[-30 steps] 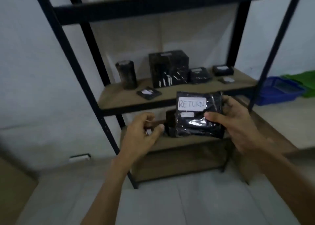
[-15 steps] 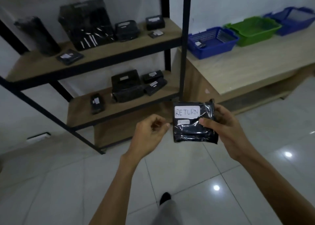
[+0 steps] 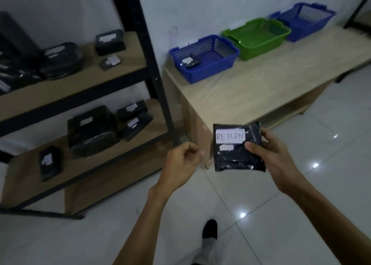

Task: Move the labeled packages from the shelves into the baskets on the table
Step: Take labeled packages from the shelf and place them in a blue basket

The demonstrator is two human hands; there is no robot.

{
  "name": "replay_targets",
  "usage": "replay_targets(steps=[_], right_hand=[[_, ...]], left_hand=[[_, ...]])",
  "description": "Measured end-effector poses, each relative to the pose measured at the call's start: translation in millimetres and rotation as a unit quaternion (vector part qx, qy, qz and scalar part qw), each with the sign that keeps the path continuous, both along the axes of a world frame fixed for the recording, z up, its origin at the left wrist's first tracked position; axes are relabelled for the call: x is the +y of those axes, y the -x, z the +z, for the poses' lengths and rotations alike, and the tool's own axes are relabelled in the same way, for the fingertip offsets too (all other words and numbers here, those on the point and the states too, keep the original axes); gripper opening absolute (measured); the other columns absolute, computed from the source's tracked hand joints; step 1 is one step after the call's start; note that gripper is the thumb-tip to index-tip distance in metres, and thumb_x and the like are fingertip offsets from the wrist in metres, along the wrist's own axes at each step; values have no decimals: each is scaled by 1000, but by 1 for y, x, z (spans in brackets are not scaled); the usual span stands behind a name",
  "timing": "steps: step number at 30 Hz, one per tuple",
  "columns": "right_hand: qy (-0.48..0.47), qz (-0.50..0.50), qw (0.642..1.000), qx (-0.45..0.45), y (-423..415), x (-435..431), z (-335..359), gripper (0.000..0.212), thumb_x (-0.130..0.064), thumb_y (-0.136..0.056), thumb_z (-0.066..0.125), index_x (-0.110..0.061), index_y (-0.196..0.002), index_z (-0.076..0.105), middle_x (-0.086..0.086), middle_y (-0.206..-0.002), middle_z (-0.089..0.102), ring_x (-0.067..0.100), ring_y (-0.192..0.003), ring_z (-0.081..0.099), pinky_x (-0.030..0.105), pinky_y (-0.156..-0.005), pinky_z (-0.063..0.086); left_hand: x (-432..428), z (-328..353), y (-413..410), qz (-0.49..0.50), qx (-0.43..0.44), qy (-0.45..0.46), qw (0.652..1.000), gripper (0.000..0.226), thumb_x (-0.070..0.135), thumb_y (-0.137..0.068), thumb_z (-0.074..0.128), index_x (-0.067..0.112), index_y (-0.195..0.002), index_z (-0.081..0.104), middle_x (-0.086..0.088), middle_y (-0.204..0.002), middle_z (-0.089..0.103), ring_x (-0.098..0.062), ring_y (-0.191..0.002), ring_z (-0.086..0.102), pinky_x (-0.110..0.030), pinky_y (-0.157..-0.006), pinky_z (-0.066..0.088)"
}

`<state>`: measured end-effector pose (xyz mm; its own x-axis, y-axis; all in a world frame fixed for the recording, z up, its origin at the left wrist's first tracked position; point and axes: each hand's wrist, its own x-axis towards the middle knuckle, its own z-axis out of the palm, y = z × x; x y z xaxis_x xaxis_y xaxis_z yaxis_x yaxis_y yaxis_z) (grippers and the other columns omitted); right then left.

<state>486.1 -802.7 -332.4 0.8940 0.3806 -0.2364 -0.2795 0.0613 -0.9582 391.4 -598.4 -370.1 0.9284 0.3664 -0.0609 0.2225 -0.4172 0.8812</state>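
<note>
The right hand point(image 3: 278, 159) is gripping a black plastic-wrapped package labelled RETURN point(image 3: 234, 156) above open white tiled floor point(image 3: 331, 194), beside the pale wooden table's point(image 3: 261, 88) near corner. The left hand point(image 3: 181, 161) is curling shut, holding nothing. The black metal shelf post point(image 3: 152, 74) is standing left, and the blue plastic basket point(image 3: 202, 72) is sitting far.

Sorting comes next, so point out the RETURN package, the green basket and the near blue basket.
RETURN package point(image 3: 235, 158), head view, on the black wrap below its labels.
green basket point(image 3: 263, 48), head view, on its front wall.
near blue basket point(image 3: 208, 70), head view, on its front wall.
</note>
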Motion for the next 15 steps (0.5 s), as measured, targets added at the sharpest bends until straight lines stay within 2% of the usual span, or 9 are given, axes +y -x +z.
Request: replay_targets(steps=[2,5,11,15], right_hand=[[7,-2,1000,0,-34,-6,-3,38,3,-86,57,-14,-120,57,10,-104,70,22,-83,71,27,-62,57],[20,-5,1000,3,-81,-15,-6,35,1,-87,57,-21,-114,59,7,-102,71,23,-86,70,30,-65,58],[14,35,999,26,-189,-29,-29,35,2,-86,59,-20,-113,58,6,-98,72,23,-85,70,32,-63,57],[3,97,994,42,-264,-26,-28,35,4,-86,59,-21,-110,59,7,-95,71,18,-78,70,30,-60,56]], left_hand=[[-3,-2,-45,-10,12,-9,1000,7,22,-88,66,15,-92,67,6,-85,67,-8,-80,63,-27,-74,55],[-13,0,-101,-12,17,-18,1000,9,24,-88,66,17,-93,68,10,-87,67,0,-80,60,-16,-72,51],[-26,-11,-200,24,48,-27,998,14,31,-87,68,18,-94,68,7,-88,68,-10,-82,63,-25,-75,53],[-36,-8,-247,96,48,-21,994,11,32,-87,68,21,-91,67,8,-88,67,-10,-81,61,-21,-72,50]])
